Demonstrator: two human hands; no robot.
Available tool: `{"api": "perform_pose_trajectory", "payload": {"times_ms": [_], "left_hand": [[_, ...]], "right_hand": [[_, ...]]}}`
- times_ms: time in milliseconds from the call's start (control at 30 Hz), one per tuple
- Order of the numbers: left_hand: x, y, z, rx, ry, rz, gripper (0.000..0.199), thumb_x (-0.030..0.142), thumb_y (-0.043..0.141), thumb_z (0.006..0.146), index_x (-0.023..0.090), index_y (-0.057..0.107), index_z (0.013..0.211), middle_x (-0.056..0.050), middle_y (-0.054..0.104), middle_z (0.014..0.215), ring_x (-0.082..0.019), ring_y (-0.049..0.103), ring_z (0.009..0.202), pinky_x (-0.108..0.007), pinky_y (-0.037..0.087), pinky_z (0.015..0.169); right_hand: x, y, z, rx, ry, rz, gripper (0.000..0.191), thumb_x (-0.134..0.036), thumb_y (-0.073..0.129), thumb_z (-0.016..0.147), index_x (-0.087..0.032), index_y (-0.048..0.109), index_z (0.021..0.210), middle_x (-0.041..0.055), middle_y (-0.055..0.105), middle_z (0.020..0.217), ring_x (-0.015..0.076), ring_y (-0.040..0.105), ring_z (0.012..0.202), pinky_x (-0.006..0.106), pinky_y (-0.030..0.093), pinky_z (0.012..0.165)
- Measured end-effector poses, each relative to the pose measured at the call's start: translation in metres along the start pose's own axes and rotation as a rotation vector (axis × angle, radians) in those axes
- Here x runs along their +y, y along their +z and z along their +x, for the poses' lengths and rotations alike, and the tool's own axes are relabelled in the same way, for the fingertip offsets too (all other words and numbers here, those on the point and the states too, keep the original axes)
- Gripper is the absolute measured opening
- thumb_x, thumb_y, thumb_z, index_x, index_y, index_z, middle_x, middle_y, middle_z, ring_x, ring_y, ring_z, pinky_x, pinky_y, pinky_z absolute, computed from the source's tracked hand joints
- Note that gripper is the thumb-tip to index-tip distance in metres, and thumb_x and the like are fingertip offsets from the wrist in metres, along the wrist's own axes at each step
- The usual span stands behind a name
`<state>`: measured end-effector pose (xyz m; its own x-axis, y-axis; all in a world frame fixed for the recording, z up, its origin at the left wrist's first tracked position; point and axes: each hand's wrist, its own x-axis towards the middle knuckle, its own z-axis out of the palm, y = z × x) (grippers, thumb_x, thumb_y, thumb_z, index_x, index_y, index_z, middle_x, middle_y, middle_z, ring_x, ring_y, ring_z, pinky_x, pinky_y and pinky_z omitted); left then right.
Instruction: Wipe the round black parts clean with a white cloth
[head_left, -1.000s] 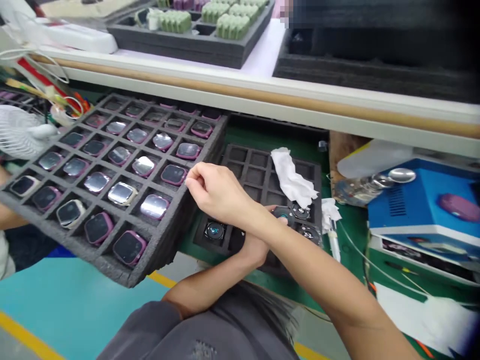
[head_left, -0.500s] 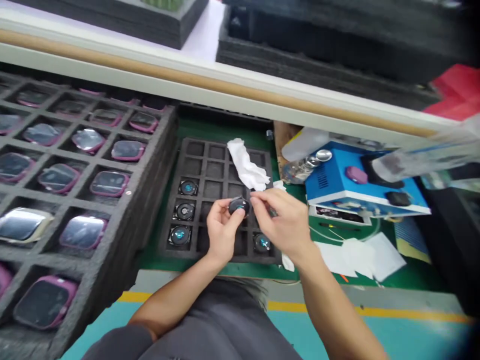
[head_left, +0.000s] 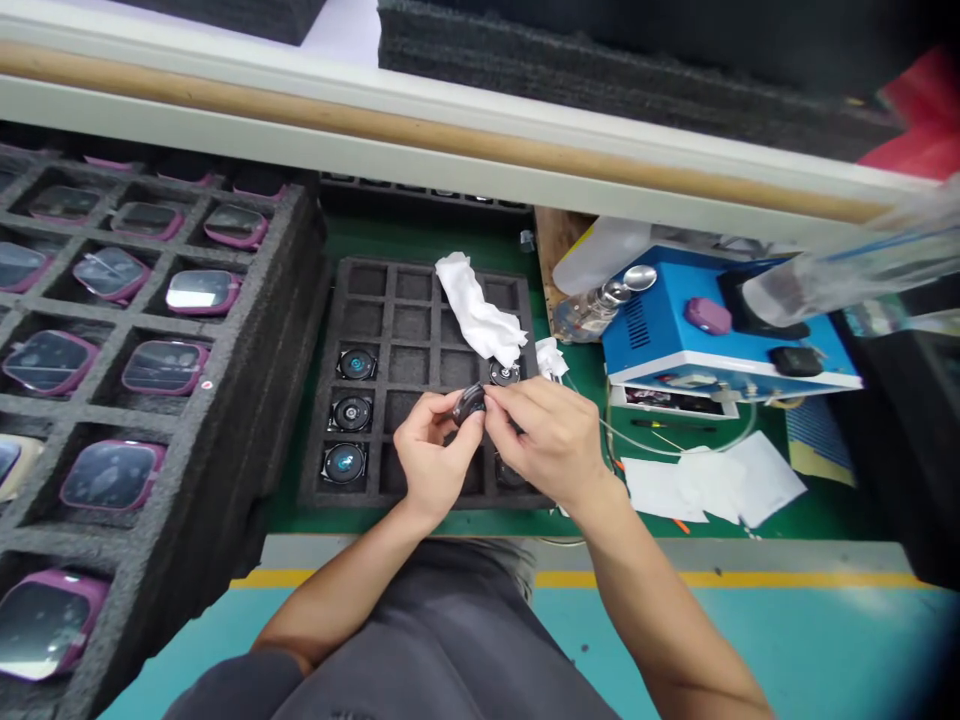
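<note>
Above the black foam tray [head_left: 311, 483], a dark round watch case [head_left: 469, 403] is tilted up on its edge. My left hand [head_left: 435, 445] is closed on its left side, thumb in front. My right hand [head_left: 551, 435] pinches at the right edge of the case; anything small between those fingertips is hidden. Several round watches lie in the tray's left column, such as the lit one [head_left: 344, 463] at the near corner. Another round watch [head_left: 504, 373] shows just beyond my right fingers. A crumpled white cloth [head_left: 480, 310] lies across the tray's far cells.
Stacked grey foam trays [head_left: 225, 400] with purple-framed square watches rise at the left. A blue machine [head_left: 667, 340] stands at right, a glass bottle with a metal top [head_left: 589, 312] beside it. White sheets [head_left: 705, 480] lie in front. A shelf edge [head_left: 450, 150] crosses above.
The watch case has turned from showing its lit face to standing nearly edge-on. My right fingertips have come in against its edge. The camera view has shifted slightly.
</note>
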<state>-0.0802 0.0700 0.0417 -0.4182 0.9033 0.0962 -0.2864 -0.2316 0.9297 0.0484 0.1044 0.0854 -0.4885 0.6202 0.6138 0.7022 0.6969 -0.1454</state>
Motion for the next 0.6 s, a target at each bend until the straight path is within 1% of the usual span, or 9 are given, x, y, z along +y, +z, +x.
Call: {"api": "perform_pose_trajectory", "payload": {"times_ms": [133, 233, 400, 467, 600], "left_hand": [[-0.0001, 0.0002, -0.0014, -0.002, -0.031, 0.026, 0.015, 0.02, 0.083, 0.076, 0.019, 0.079, 0.09, -0.003, 0.071, 0.083, -0.014, 0.068, 0.078, -0.022, 0.059, 0.07], [0.0, 0.0003, -0.0017, 0.003, -0.025, 0.024, 0.017, 0.019, 0.083, 0.074, 0.019, 0.081, 0.09, -0.003, 0.072, 0.083, -0.014, 0.069, 0.077, -0.022, 0.059, 0.07], [0.0002, -0.0005, -0.0011, -0.006, -0.031, 0.037, 0.019, 0.019, 0.084, 0.073, 0.02, 0.082, 0.091, -0.003, 0.072, 0.082, -0.014, 0.069, 0.076, -0.022, 0.059, 0.07], [0.0005, -0.0006, -0.0004, -0.009, -0.045, 0.023, 0.021, 0.021, 0.085, 0.072, 0.021, 0.083, 0.092, -0.003, 0.073, 0.083, -0.014, 0.069, 0.077, -0.023, 0.059, 0.071], [0.0, -0.0002, 0.0015, -0.006, -0.052, -0.01, 0.022, 0.024, 0.087, 0.073, 0.021, 0.082, 0.095, -0.003, 0.074, 0.085, -0.014, 0.07, 0.078, -0.023, 0.059, 0.073]], "right_hand": [[0.0016, 0.0002, -0.0015, -0.026, 0.009, -0.005, 0.019, -0.018, 0.057, 0.097, -0.017, 0.076, 0.093, 0.0053, 0.073, 0.075, 0.0178, 0.063, 0.067, 0.033, 0.047, 0.064], [0.001, 0.0017, -0.0021, -0.011, 0.009, 0.001, 0.019, -0.017, 0.058, 0.097, -0.016, 0.075, 0.091, 0.0054, 0.071, 0.072, 0.0181, 0.062, 0.066, 0.032, 0.046, 0.063], [-0.0005, 0.0041, -0.0042, 0.027, 0.053, 0.003, 0.019, -0.016, 0.058, 0.095, -0.019, 0.075, 0.088, 0.0038, 0.071, 0.07, 0.017, 0.063, 0.064, 0.031, 0.049, 0.063], [-0.001, 0.0032, -0.0047, 0.033, 0.092, 0.043, 0.019, -0.016, 0.058, 0.095, -0.019, 0.075, 0.088, 0.004, 0.073, 0.072, 0.0169, 0.065, 0.065, 0.03, 0.051, 0.064], [-0.0014, -0.0022, -0.0038, 0.023, 0.183, 0.204, 0.018, -0.016, 0.058, 0.095, -0.019, 0.075, 0.092, 0.0042, 0.076, 0.077, 0.0165, 0.069, 0.068, 0.029, 0.055, 0.065]]}}
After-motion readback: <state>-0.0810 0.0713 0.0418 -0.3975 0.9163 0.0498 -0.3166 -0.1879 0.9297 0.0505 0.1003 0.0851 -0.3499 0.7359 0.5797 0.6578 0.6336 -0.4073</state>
